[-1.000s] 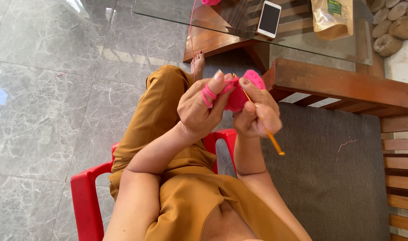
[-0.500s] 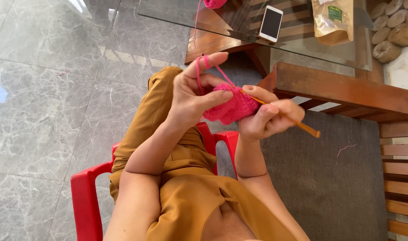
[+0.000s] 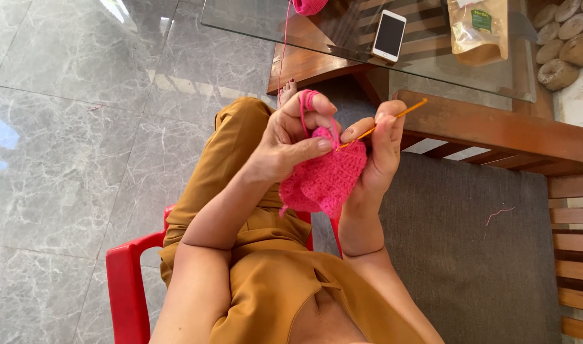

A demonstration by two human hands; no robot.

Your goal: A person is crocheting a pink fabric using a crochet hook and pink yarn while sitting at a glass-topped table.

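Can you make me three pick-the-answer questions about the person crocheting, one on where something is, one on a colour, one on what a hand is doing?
1. Where is the phone?
A. on the glass table
B. on the floor
C. on the chair

2. What colour is the crochet piece?
A. blue
B. pink
C. white

3. What is the right hand doing?
A. lying flat on the table
B. holding the phone
C. holding the hook

Answers: 1 A, the phone lies on the glass top. 2 B, the piece and the yarn round the left hand finger are pink. 3 C, its fingers pinch the orange hook, whose tip meets the piece.
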